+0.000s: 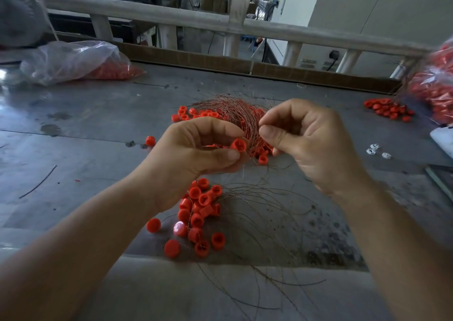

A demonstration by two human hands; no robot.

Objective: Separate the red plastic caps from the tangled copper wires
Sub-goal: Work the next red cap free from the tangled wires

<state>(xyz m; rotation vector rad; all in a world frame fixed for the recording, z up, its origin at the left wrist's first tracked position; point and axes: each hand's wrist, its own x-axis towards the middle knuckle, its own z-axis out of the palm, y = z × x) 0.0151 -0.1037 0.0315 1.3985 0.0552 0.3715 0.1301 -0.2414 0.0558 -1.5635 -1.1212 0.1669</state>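
- Tangle of copper wires point(235, 112) lies at the middle of the grey table point(85, 114), just behind both hands; its strands arch up and over toward the fingers
- The left hand point(196, 149) is held above the table with its fingers curled; thumb and forefinger are clamped on one red cap point(238, 145), whose open end faces the camera; the cap sits at the near edge of the tangle, touching its strands
- The right hand point(306, 144) is just beside the left, fingers curled in; thumb and forefinger are pressed together on thin strands from the tangle; exactly how many strands cannot be told
- More red caps point(193, 113) lie against the far left side of the tangle and under it; a single cap point(150, 140) lies apart to the left
- A near heap of caps point(198, 213) lies below the left wrist, with loose wires point(264, 213) fanning out to its right and toward the table's near edge
- A small pile of caps point(389, 110) lies well apart at the far right; beside it is a clear bag of red caps point(436, 88), blurred; another clear bag point(73, 61) holding red caps lies at the far left
- A few small white pieces point(375, 149) lie to the right of the right hand; a short dark wire point(39, 182) lies on the table at the left
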